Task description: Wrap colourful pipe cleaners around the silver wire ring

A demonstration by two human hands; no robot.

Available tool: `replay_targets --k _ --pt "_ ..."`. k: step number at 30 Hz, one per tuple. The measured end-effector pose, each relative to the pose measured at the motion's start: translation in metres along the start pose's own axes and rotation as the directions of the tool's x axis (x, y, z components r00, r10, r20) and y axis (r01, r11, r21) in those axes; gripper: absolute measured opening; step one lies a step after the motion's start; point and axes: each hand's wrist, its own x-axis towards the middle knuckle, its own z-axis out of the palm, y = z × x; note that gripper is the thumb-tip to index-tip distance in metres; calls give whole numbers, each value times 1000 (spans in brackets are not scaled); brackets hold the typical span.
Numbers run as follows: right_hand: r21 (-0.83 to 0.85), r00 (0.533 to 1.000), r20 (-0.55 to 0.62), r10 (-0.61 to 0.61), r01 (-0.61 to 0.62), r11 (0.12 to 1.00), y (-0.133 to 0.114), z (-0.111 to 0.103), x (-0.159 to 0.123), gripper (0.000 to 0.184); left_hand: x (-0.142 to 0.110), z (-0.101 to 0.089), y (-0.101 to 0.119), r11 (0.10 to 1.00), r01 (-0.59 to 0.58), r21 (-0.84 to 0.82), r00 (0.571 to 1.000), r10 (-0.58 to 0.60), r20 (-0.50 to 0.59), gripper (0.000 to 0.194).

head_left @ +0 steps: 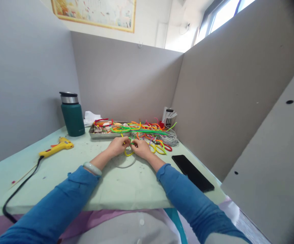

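Note:
Both hands meet over the table just in front of the tray. My left hand is closed, its thumb and fingers pinching a fuzzy yellow-and-green pipe cleaner. Close against it from the other side, my right hand is also closed in a pinch on the pipe cleaner work. A thin grey hoop hangs or lies below the fingers, with the yellow part looped near it. The fingers hide how these pieces join.
Behind the hands are a metal tray of small parts and a heap of coloured pipe cleaners. A yellow glue gun and green bottle stand left; a black phone lies right. Grey partitions enclose the table.

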Motion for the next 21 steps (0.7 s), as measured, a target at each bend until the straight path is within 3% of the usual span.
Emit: replay_targets --k 15,21 --pt "19 999 -38 0 1 1000 1 1 0 25 1 1 -3 999 29 43 998 -27 -51 27" --pt "17 998 -55 -7 8 1000 1 2 0 24 3 0 1 997 68 32 997 -67 -25 27"
